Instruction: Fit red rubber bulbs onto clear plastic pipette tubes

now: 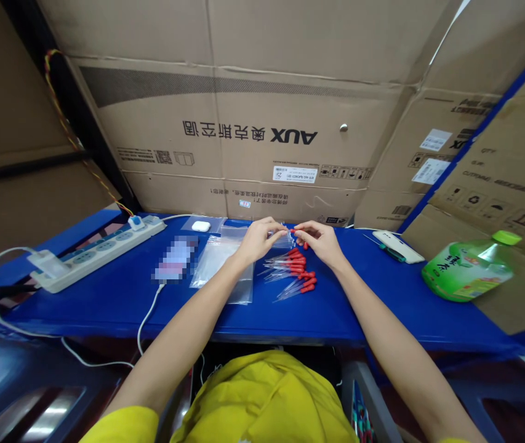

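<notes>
Near the back of the blue table, my left hand (pixel 260 239) and my right hand (pixel 321 242) meet almost fingertip to fingertip. A small red rubber bulb (pixel 292 231) shows between them, pinched by my right thumb and finger. My left fingers are pinched together too, but what they hold is hidden. Clear glass tubes (pixel 285 242) lie beneath and between the hands. Closer to me is a pile of several droppers (pixel 295 266), clear thin tubes with red bulbs pointing right. Clear plastic zip bags (pixel 216 261) lie flat left of my left hand.
Left are a phone (pixel 175 258) on a cable, a white earbud case (pixel 200 226) and a power strip (pixel 105 249). Right are a white device (pixel 400 245), a green-handled tool (pixel 390 251) and a green drink bottle (pixel 468 271) lying tilted. Cardboard (pixel 244 92) walls the back.
</notes>
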The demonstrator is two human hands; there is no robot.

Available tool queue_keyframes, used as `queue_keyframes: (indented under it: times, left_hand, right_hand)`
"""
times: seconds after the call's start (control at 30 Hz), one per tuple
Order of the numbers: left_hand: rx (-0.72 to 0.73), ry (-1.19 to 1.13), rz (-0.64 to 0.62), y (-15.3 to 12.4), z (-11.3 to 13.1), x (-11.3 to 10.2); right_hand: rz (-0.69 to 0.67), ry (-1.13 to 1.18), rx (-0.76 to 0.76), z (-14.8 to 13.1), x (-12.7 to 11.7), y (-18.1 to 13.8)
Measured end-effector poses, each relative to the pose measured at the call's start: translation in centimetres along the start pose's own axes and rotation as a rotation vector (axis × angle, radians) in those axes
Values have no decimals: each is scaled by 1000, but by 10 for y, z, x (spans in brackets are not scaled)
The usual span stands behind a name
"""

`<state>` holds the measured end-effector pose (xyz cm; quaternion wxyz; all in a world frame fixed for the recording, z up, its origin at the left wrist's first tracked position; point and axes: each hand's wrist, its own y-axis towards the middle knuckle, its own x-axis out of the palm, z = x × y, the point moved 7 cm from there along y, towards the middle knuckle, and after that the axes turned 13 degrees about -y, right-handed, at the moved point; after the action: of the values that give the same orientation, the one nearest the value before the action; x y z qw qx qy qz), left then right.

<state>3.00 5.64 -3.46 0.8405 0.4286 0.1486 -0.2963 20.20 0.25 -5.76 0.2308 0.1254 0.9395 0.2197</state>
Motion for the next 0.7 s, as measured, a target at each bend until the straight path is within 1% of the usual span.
queue_keyframes:
  times: [0.1,0.27,0.5,0.7]
  left_hand:
    - [-17,-27,13,1,0,-2]
    - [0,-40,35,2,2,-3]
    - [35,-84,7,1,4,-2]
    - [51,-91,-5,1,5,-1]
  right_hand:
    - [-2,37,13,-1,0,1]
    - [13,76,27,0,0,1]
    - [48,77,24,-3,3,-1]
    - [42,52,10,-8,3,-3]
